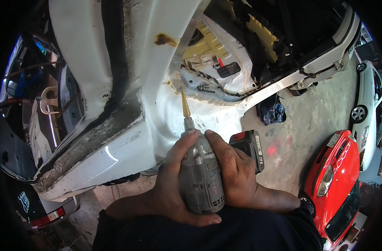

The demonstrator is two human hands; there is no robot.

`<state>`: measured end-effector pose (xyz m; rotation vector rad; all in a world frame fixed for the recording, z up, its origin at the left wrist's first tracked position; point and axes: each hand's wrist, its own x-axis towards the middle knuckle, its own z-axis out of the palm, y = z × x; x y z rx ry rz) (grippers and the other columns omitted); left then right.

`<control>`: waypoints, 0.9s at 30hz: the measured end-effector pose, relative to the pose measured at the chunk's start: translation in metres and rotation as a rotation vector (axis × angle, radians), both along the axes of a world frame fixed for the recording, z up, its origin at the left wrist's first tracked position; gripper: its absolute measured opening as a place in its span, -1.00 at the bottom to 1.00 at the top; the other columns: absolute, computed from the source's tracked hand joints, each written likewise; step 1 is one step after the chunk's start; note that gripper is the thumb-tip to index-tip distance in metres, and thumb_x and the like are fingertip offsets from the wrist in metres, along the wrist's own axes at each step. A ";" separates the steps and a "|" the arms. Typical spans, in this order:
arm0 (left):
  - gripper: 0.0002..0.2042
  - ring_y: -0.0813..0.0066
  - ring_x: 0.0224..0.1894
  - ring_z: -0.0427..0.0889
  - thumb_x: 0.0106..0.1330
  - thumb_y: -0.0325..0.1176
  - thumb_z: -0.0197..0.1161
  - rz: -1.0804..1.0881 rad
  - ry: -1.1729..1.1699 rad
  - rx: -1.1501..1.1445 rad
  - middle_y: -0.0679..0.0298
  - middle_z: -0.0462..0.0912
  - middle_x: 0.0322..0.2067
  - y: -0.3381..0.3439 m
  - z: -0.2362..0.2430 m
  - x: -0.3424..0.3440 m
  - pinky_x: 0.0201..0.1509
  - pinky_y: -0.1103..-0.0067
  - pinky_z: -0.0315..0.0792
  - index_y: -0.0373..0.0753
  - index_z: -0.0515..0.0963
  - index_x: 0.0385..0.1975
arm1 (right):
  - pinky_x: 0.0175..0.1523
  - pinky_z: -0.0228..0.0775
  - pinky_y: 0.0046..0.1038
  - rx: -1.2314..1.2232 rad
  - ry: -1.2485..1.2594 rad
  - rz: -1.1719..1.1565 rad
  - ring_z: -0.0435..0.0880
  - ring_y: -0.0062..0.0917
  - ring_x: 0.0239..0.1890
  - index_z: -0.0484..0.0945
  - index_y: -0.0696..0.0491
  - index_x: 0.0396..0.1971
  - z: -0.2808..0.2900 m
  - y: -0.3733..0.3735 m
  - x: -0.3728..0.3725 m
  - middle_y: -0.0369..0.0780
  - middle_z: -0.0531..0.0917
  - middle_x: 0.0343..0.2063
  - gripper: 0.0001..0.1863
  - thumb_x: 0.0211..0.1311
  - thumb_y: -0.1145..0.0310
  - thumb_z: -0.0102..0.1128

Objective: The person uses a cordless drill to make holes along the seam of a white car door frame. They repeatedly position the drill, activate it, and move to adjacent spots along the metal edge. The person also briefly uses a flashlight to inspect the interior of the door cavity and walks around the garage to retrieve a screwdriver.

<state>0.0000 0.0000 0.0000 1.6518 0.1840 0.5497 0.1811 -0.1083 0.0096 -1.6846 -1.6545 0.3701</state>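
Head view, looking down: the fingers (186, 138) of the left hand (170, 184) are curled tight round the left side of a grey cordless drill (201, 175), thumb tucked under its rear end, while the right hand (237, 175) wraps the other side with its fingers laid along the top of the housing — both hands closed firmly on the tool, none spread loose. The drill sits low in the middle of the picture, just above the person's dark sleeves, its nose aimed up and away.

From the chuck a gold stepped cone bit (185, 102) runs up to a point that sits at or just short of the white car body panel (191, 113), near a rusty patch (165, 39); whether the tip is touching I cannot tell. A black and red battery pack (249, 148) juts out at the right, beyond the right hand.

My judgement: the drill is rigid and fairly weighty, bottom-heavy toward the battery, and its worn plastic shell looks dusty and a little slick — so a two-handed hold round the body, as here, suits it best. The bit is hard and sharp; keep hands off it.

Farther out, a cracked grey seam (90, 142) crosses the panel at left, and a red car (337, 180) stands on the concrete floor (299, 134) at right.
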 end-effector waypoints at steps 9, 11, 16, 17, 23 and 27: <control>0.49 -0.01 0.57 0.17 -0.13 0.03 0.85 -0.019 0.014 -0.028 -0.22 0.07 0.50 0.000 0.000 0.000 0.64 0.24 0.12 -0.54 -0.20 0.58 | -0.01 0.69 -0.20 0.000 0.015 0.004 0.83 -0.06 -0.12 0.31 0.43 0.41 -0.002 -0.001 0.001 0.18 0.69 0.09 -0.23 0.22 0.49 0.36; 0.49 -0.01 0.57 0.16 -0.13 0.03 0.85 -0.016 0.010 -0.019 -0.22 0.07 0.50 0.000 0.000 0.000 0.65 0.24 0.12 -0.54 -0.20 0.58 | -0.02 0.69 -0.21 0.002 0.007 0.003 0.84 -0.07 -0.13 0.30 0.43 0.41 -0.003 -0.001 0.001 0.18 0.69 0.09 -0.23 0.22 0.49 0.37; 0.49 -0.01 0.58 0.15 -0.13 0.05 0.85 -0.008 0.015 -0.034 -0.22 0.05 0.51 -0.002 -0.001 0.000 0.65 0.24 0.10 -0.55 -0.20 0.58 | -0.03 0.69 -0.21 -0.005 0.014 0.007 0.84 -0.08 -0.14 0.30 0.42 0.41 -0.002 -0.001 0.001 0.17 0.70 0.07 -0.22 0.22 0.49 0.36; 0.49 -0.02 0.58 0.15 -0.13 0.05 0.85 -0.002 0.024 -0.038 -0.22 0.05 0.51 -0.002 -0.001 0.000 0.65 0.24 0.10 -0.55 -0.20 0.58 | -0.03 0.69 -0.21 -0.017 0.012 0.005 0.84 -0.08 -0.14 0.30 0.42 0.42 -0.002 -0.001 0.001 0.17 0.71 0.07 -0.22 0.22 0.49 0.36; 0.48 -0.04 0.59 0.15 -0.13 0.06 0.85 -0.013 0.026 -0.033 -0.22 0.06 0.51 -0.001 -0.002 -0.001 0.66 0.24 0.09 -0.55 -0.18 0.58 | -0.05 0.69 -0.21 0.010 0.007 0.007 0.83 -0.09 -0.16 0.30 0.41 0.42 -0.004 0.000 0.002 0.17 0.70 0.07 -0.22 0.21 0.50 0.37; 0.48 -0.03 0.58 0.16 -0.16 0.06 0.86 0.008 -0.001 -0.002 -0.22 0.08 0.50 -0.002 -0.004 0.000 0.65 0.23 0.09 -0.55 -0.16 0.58 | -0.05 0.69 -0.22 0.003 0.001 0.008 0.83 -0.09 -0.14 0.30 0.41 0.42 -0.005 -0.001 0.002 0.18 0.69 0.10 -0.22 0.20 0.51 0.36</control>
